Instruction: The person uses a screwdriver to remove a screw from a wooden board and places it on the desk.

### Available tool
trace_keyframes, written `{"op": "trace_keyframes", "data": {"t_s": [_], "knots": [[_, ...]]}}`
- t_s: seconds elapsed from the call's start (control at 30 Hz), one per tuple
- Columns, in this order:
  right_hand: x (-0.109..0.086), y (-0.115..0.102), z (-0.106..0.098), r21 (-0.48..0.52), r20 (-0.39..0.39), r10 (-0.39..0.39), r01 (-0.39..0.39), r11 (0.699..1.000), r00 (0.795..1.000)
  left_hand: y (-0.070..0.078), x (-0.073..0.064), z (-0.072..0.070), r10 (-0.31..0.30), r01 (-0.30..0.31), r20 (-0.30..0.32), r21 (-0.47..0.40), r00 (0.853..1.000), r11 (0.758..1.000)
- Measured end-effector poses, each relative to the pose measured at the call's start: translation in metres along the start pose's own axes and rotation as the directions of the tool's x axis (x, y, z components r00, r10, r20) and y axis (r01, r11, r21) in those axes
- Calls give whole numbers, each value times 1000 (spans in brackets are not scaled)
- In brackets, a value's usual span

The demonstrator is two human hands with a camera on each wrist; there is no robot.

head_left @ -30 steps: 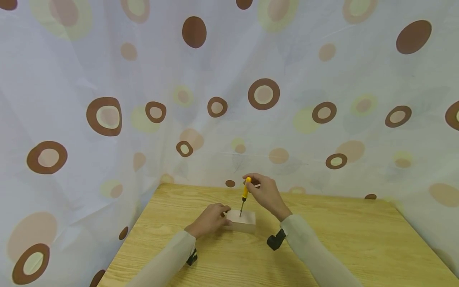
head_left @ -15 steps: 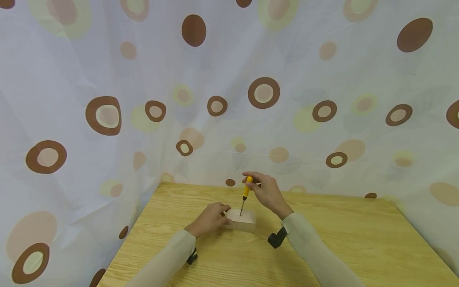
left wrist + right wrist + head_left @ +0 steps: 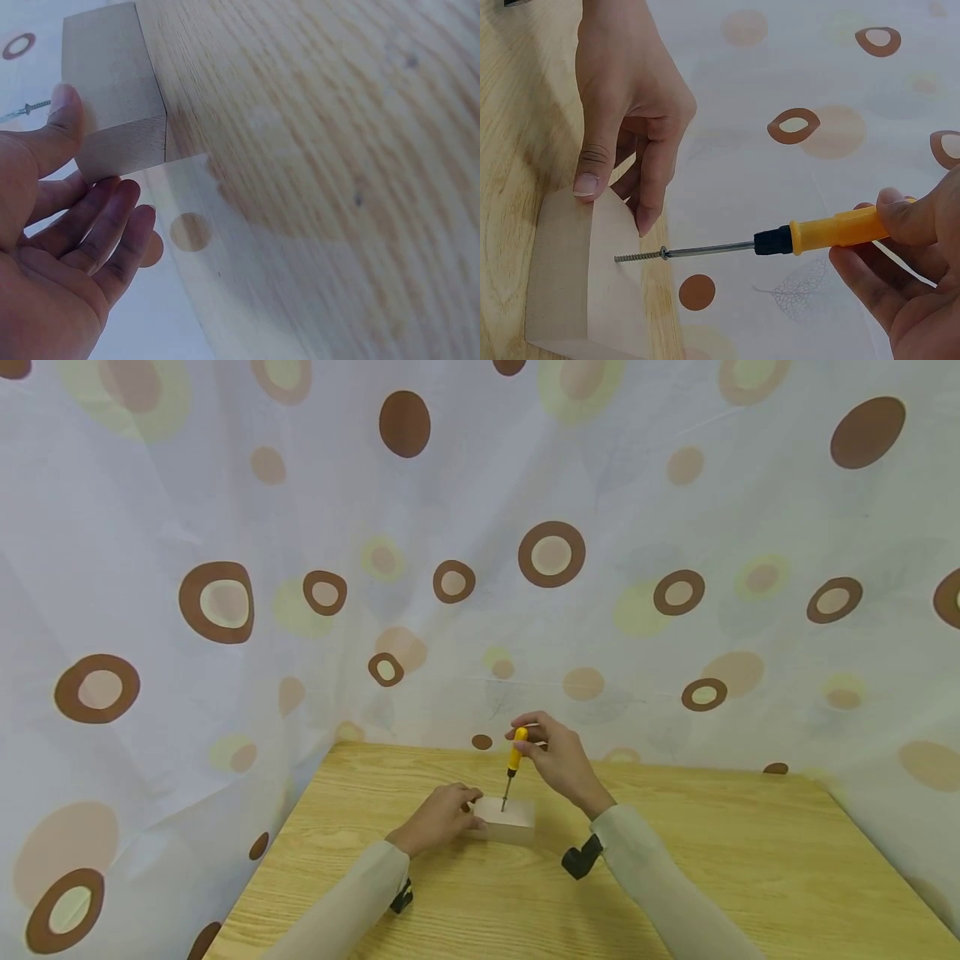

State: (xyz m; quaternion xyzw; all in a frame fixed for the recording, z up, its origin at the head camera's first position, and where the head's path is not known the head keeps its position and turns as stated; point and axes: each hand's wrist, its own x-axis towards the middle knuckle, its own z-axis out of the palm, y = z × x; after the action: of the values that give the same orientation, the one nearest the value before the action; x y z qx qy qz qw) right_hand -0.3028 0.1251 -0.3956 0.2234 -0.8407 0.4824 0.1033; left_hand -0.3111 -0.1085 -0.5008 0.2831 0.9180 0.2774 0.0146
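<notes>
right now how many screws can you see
1: a metal screw, its point at the top face of the wooden block, its head at the tip of the yellow-handled screwdriver. Others could be hidden.

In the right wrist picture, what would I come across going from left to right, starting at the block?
From left to right: block → screw → screwdriver → right hand.

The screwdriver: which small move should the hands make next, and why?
Probably the right hand should give the screwdriver a small turn, pressing gently in line with the screw. The screwdriver's tip appears to sit on its head, much of the thread stands outside the wooden block, and the left hand grips the block's end.
</notes>
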Motion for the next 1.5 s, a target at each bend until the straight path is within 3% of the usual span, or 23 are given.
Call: {"op": "trace_keyframes", "data": {"t_s": [0.23, 0.53, 0.73, 1.07, 1.23, 1.5], "knots": [[-1, -2, 1, -11, 0, -29, 29, 1000, 1000, 3, 0, -2, -1, 1, -8, 5, 1000, 1000], [-1, -2, -2, -114, -27, -45, 41, 993, 999, 2, 0, -1, -1, 1, 0, 6, 1000, 1000], [1, -2, -5, -98, 1, -31, 31, 995, 1000, 2, 0, 0, -5, 5, -3, 4, 1000, 1000], [-1, 0, -13, -40, -50, -42, 40, 998, 998, 2, -2, 1, 5, -5, 0, 7, 1000, 1000], [-5, 0, -23, -54, -72, -25, 21, 998, 997, 2, -3, 1, 5, -5, 0, 0, 1000, 1000], [-17, 8, -38, -76, -37, -29, 26, 997, 999, 4, -5, 0, 18, -18, -4, 1, 1000, 1000]]}}
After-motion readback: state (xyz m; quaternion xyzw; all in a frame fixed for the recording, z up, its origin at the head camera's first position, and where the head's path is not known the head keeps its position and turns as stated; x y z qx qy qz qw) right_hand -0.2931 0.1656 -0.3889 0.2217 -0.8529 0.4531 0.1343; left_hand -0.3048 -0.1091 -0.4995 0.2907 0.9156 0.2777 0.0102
